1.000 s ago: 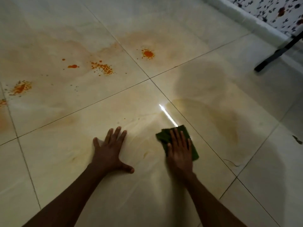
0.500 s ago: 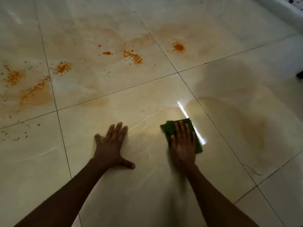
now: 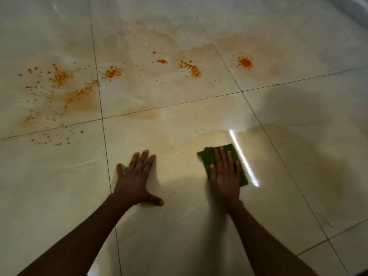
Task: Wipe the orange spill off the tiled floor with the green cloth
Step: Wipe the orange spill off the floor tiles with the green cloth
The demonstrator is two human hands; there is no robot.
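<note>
- One green cloth point(image 3: 208, 156) lies flat on the tiled floor point(image 3: 199, 226), lower centre-right of view, folded to a rough rectangle.
- Right hand point(image 3: 226, 176) rests palm-down on the cloth, fingers extended and slightly spread; it presses the cloth rather than clutching it. Cloth edges show beyond the fingertips and along both sides of the hand.
- Bright light streak point(image 3: 244, 158) reflected on the tile runs diagonally just beside the cloth's right edge.
- Left hand point(image 3: 135, 180) is flat on bare tile, fingers together pointing forward, thumb out to the side, holding nothing. Well apart from the cloth, just right of a grout line point(image 3: 108, 176).
- Orange spill point(image 3: 191, 69): several separate blotches and speckles across the far tiles, well apart from the cloth. Densest scatter at far left point(image 3: 59, 76); one round blotch at far right point(image 3: 245, 62).
- Pale orange film point(image 3: 147, 115) around and between the blotches.
- Faint brownish smear point(image 3: 338, 176) on the tile right of the cloth.
</note>
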